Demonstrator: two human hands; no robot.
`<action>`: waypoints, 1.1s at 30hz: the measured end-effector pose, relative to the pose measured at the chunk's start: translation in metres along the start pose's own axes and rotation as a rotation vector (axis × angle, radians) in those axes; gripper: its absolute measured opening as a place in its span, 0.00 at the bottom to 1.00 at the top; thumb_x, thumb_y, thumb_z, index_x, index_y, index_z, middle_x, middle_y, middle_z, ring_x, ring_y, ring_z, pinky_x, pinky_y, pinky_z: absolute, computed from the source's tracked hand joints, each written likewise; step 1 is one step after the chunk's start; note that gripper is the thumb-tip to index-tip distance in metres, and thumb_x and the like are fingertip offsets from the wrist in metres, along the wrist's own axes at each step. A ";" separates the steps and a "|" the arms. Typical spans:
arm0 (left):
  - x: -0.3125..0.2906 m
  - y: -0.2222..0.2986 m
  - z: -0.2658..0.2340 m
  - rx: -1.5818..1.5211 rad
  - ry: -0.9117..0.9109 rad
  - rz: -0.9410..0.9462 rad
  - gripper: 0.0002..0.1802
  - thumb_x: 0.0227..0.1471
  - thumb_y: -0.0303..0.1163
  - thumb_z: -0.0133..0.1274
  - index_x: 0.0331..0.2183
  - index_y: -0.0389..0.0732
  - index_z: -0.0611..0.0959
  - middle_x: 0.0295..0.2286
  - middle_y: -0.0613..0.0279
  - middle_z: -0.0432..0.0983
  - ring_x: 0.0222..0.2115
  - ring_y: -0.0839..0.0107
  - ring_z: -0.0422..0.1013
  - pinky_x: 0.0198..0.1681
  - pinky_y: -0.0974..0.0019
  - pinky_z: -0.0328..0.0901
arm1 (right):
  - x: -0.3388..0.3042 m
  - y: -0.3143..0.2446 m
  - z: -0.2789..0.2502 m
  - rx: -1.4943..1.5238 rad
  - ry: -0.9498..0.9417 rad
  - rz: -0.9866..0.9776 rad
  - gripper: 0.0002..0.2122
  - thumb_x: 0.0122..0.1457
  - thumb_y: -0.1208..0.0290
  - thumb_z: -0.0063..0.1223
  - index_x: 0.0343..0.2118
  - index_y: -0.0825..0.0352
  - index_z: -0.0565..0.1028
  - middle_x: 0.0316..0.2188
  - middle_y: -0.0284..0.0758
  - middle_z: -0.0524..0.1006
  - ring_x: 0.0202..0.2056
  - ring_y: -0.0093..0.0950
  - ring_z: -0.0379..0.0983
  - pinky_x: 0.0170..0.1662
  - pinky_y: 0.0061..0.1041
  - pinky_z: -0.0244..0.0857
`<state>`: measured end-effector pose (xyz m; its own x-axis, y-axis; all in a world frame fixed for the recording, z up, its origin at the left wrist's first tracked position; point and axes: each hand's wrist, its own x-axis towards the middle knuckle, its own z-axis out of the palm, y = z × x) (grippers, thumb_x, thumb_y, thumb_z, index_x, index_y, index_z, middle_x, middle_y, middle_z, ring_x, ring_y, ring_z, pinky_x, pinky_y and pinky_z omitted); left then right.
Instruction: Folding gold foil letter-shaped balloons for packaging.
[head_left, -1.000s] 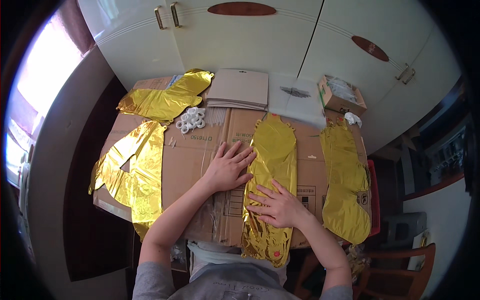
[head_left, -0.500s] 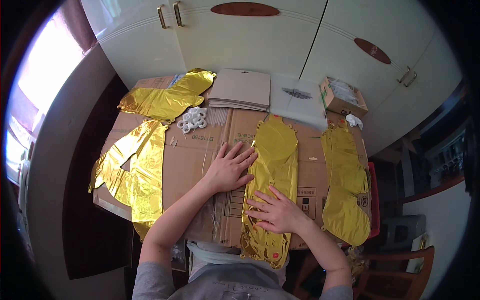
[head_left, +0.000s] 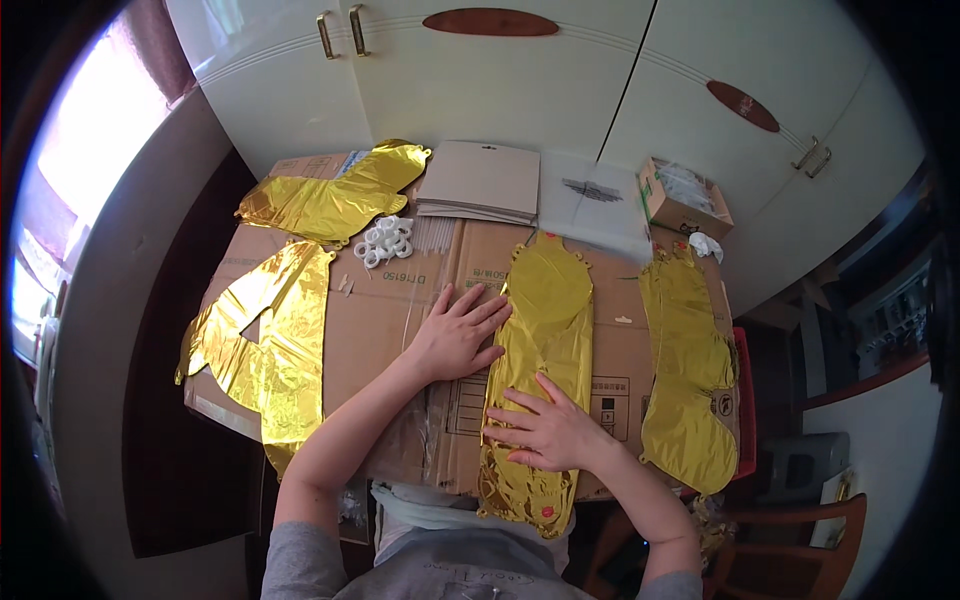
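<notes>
A long flat gold foil balloon (head_left: pixel 548 345) lies lengthwise in front of me, its near end hanging over the cardboard's front edge. Fingers spread, my left hand (head_left: pixel 458 335) rests at its left edge, the fingertips touching the foil and the palm on the cardboard. My right hand (head_left: pixel 545 430) lies flat across the lower half of the same balloon, fingers apart. Neither hand grips anything. More flat gold foil balloons lie around: one at left (head_left: pixel 285 345), one at back left (head_left: pixel 335 190) and one at right (head_left: pixel 688 370).
Cardboard (head_left: pixel 375 310) covers the work surface. Along its back are a pile of white rings (head_left: pixel 384 240), stacked grey-brown boards (head_left: pixel 480 180), a clear plastic sheet (head_left: pixel 590 215) and a small open box (head_left: pixel 688 195). White cabinets (head_left: pixel 480 90) stand behind; a wooden chair (head_left: pixel 790 550) is at lower right.
My right hand has shifted slightly left and down along the foil. My left hand stays nearly in place, and the balloons lie as before.
</notes>
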<state>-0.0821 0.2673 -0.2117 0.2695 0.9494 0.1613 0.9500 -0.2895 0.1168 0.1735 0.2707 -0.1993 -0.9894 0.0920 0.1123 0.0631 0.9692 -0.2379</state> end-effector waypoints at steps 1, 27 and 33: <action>0.000 0.000 0.000 0.000 0.004 0.002 0.37 0.56 0.56 0.45 0.62 0.49 0.64 0.61 0.65 0.59 0.64 0.58 0.49 0.65 0.41 0.40 | 0.001 -0.003 0.002 -0.011 -0.001 0.019 0.20 0.59 0.50 0.49 0.55 0.40 0.71 0.59 0.22 0.66 0.63 0.30 0.57 0.65 0.55 0.43; 0.005 -0.002 -0.003 -0.025 -0.004 -0.026 0.37 0.55 0.54 0.46 0.62 0.48 0.63 0.63 0.62 0.55 0.65 0.55 0.47 0.65 0.41 0.39 | -0.004 0.014 -0.010 0.118 0.326 0.146 0.20 0.57 0.62 0.54 0.53 0.56 0.73 0.54 0.35 0.70 0.59 0.32 0.63 0.63 0.45 0.53; 0.007 0.002 -0.012 0.014 -0.052 0.212 0.38 0.55 0.56 0.45 0.62 0.49 0.63 0.63 0.60 0.54 0.66 0.54 0.45 0.66 0.40 0.36 | -0.004 0.021 0.005 0.042 0.387 0.288 0.22 0.56 0.61 0.56 0.54 0.62 0.71 0.54 0.39 0.69 0.58 0.39 0.62 0.62 0.42 0.55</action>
<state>-0.0805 0.2718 -0.1988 0.4713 0.8724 0.1298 0.8730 -0.4823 0.0720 0.1780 0.2898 -0.2095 -0.8108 0.4410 0.3849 0.3139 0.8826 -0.3500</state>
